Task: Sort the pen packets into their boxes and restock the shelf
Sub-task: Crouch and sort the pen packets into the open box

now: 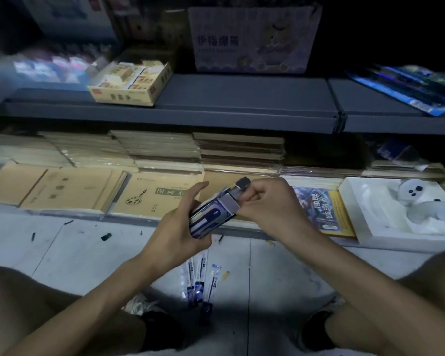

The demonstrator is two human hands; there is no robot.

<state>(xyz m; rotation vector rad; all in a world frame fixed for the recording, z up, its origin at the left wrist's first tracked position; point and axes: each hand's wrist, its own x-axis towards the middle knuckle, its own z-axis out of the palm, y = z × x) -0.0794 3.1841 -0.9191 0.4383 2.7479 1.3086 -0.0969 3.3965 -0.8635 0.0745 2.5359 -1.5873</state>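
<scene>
A small blue and white pen box [211,214] is held tilted in front of me, above the floor. My left hand [177,227] wraps its lower end from the left. At the box's open upper end, my right hand [265,204] pinches a dark packet end [243,185] that sticks out. Several pen packets [202,278] in clear sleeves lie on the floor between my knees. A grey shelf [229,98] runs across the view above.
An open yellow box [131,83] and a large cardboard carton [252,39] stand on the shelf, with blue packets [409,86] at its right. Below lie stacks of tan notebooks [70,188], a colourful book [319,209] and a white tray [385,217].
</scene>
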